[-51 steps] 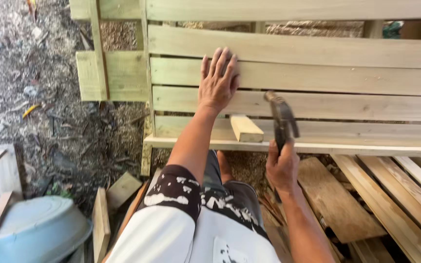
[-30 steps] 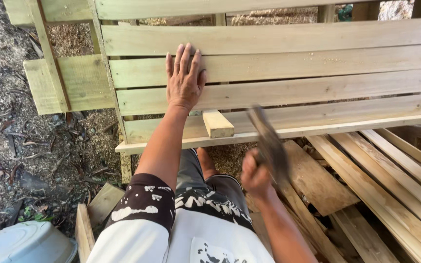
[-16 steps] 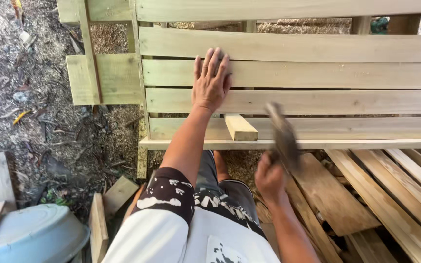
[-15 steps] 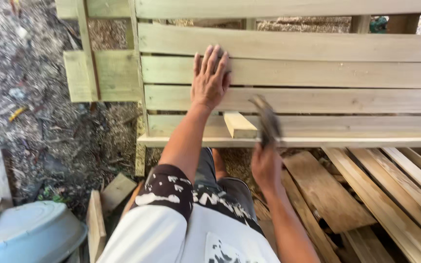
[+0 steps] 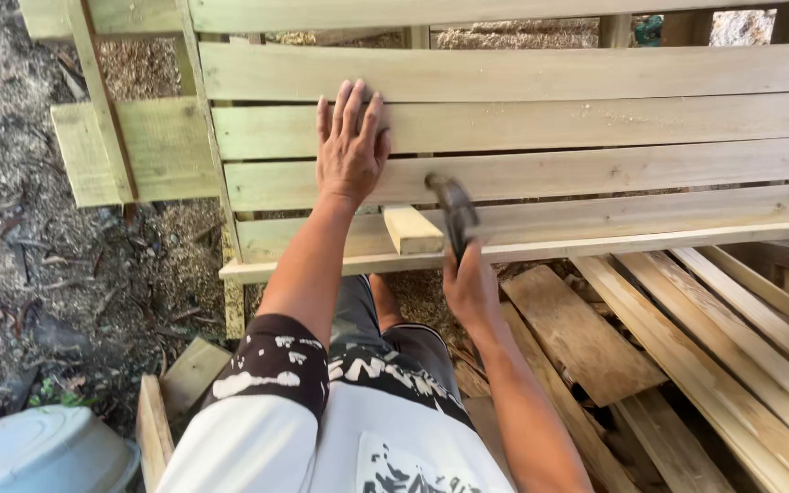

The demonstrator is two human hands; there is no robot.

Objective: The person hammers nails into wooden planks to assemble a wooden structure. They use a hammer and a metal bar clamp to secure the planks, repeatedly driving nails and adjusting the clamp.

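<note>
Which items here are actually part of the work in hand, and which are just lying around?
In use:
- left hand, flat on the slatted wooden frame
- right hand, gripping a hammer
- small wood block on the frame's lower slat

Lying about:
- loose boards
- grey tub
- wood scraps

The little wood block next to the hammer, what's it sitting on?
The small wood block lies on a pale slat of the wooden frame, beside the hammer held in the right hand. The spot directly under the block is covered, so nails or glue can't be seen.
</note>
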